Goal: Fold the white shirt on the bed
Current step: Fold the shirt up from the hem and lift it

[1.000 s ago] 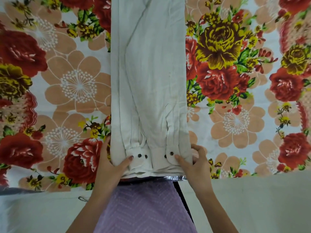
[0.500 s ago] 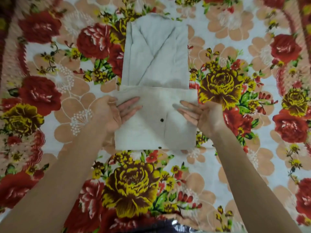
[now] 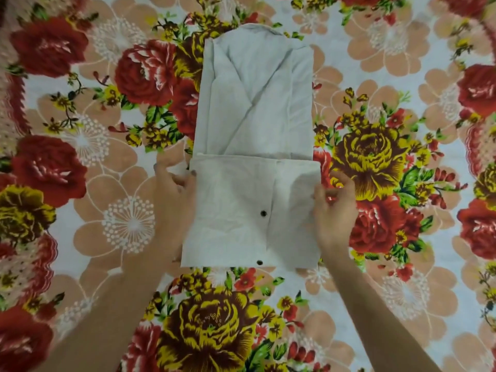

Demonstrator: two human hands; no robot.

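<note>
The white shirt [image 3: 255,116] lies in the middle of the bed as a narrow strip, collar at the far end. Its lower part is folded up over the body into a square flap with two dark buttons showing. My left hand [image 3: 174,200] pinches the flap's left edge between thumb and fingers. My right hand [image 3: 334,210] grips the flap's right edge the same way. Both forearms reach in from the bottom of the view.
The bed is covered by a floral bedsheet [image 3: 375,157] with large red, yellow and peach flowers, spreading on all sides of the shirt.
The shirt's bottom end was lifted from the bed's near edge and folded up over the body. My hands went from lying flat on the flap to pinching its side edges.
</note>
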